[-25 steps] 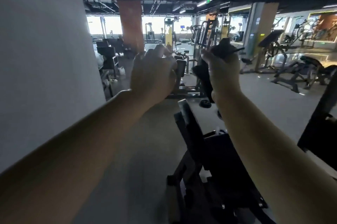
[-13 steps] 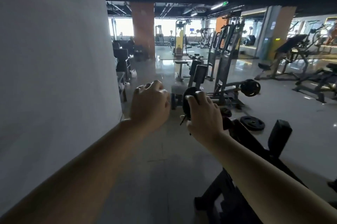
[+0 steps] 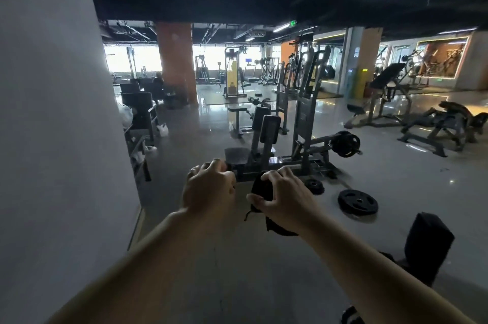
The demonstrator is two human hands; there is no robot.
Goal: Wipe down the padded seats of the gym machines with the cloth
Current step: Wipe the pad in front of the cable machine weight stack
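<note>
Item 1, right hand (image 3: 284,198): arm stretched forward, back of the hand toward the camera, fingers and thumb curled round a dark cloth (image 3: 262,189). The cloth is bunched in the grip; a loose end hangs below the wrist toward 6 o'clock.

Item 2, left hand (image 3: 210,189): arm stretched forward, level with the right, just beside it at 9 o'clock. Fingers curled into a loose fist; nothing shows in it, though the palm side is hidden.

Change since half a second ago: both hands sit a little higher and nearer each other in the view; more of the cloth shows and its tail now hangs free. The camera has tipped, so more floor and a black pad (image 3: 427,244) at 4 o'clock have come into view.

Item 3, padded seat (image 3: 236,154): grey, on the nearest machine, beyond the left hand at 12 o'clock, with an upright back pad (image 3: 269,129) behind it. The cloth is apart from it.

Item 4, weight plates: large plate (image 3: 357,202) flat on the floor at 3 o'clock of the right hand; small plate (image 3: 314,186) between them.

Item 5, white wall (image 3: 52,139): at 9 o'clock.

Containers: white bags (image 3: 163,129) on the floor by the wall, at 11 o'clock; contents cannot be told.
</note>
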